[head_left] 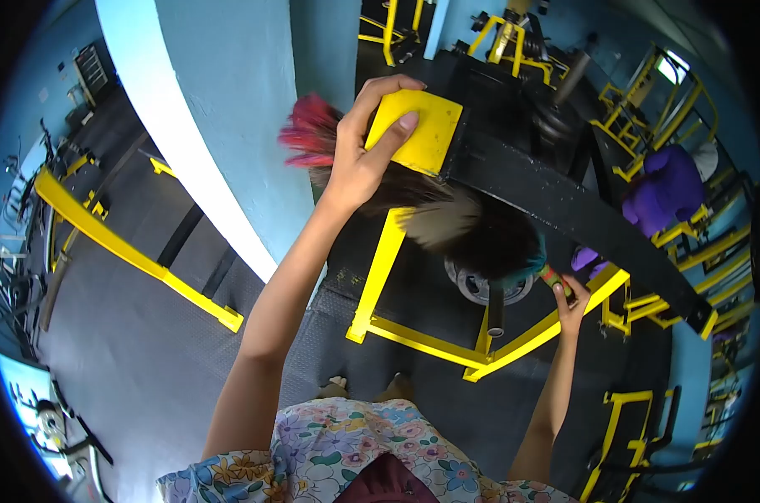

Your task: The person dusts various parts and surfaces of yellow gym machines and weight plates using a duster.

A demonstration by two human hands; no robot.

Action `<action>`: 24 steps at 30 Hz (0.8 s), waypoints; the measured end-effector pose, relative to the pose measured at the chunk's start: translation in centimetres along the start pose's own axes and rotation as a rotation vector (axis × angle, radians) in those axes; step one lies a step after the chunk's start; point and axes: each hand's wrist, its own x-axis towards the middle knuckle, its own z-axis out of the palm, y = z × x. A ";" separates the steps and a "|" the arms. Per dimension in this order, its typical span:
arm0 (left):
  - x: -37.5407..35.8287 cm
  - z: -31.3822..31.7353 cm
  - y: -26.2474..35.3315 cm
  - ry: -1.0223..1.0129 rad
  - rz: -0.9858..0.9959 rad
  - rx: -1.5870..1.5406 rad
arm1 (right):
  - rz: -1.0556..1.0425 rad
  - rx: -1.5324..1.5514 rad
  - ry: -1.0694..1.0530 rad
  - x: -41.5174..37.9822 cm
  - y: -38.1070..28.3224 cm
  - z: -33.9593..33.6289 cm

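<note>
The left hand (365, 155) clasps a flat, squarish yellow block (434, 130), thumb on its smooth face, fingers bent over its upper edge. The right hand (571, 303) grips the slim handle (551, 276) of a feather duster (455, 222), whose soft, shaggy plumes run teal, dark, beige and pink below the block's lower edge, the pink tip showing past its left edge. From the block's right edge extends a speckled black beam (556, 201). Beneath stand an angular yellow frame (422, 342) and a round grey weight plate (470, 287), over dark, textured flooring (145, 352).
</note>
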 end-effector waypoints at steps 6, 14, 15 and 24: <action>-0.2 0.9 0.3 0.112 -0.060 0.007 | 0.099 -0.062 -0.110 2.2 4.1 0.2; -0.5 2.8 -0.3 0.312 -0.029 -0.103 | 0.121 -0.125 -0.244 2.8 9.1 4.6; -0.5 2.8 -0.3 0.328 -0.022 -0.086 | 0.153 -0.112 -0.279 3.2 7.9 4.5; -0.7 2.3 1.1 0.234 -0.065 0.340 | 0.043 0.218 -0.248 1.8 3.3 -0.9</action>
